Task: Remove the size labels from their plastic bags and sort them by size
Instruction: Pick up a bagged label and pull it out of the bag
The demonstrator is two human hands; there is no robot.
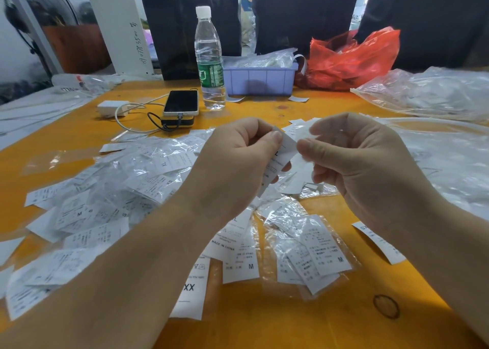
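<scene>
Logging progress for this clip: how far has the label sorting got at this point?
Early to midway, as far as I can judge. Done: some loose labels lie bare near the front, such as the XX label. In hand: the left hand and right hand pinch one label between them, apparently pulling it from its bag. Left: a big pile of bagged labels at left and a bagged M bundle.

The surface (66, 129) is smooth orange, faintly glossy. Labels (238, 258) look like matt white paper or fabric tape; their bags (312, 245) are clear, crinkled, shiny plastic. The bottle (209, 57) is clear plastic, the tray (260, 81) matt lilac plastic, the red bag (352, 57) thin glossy film
</scene>
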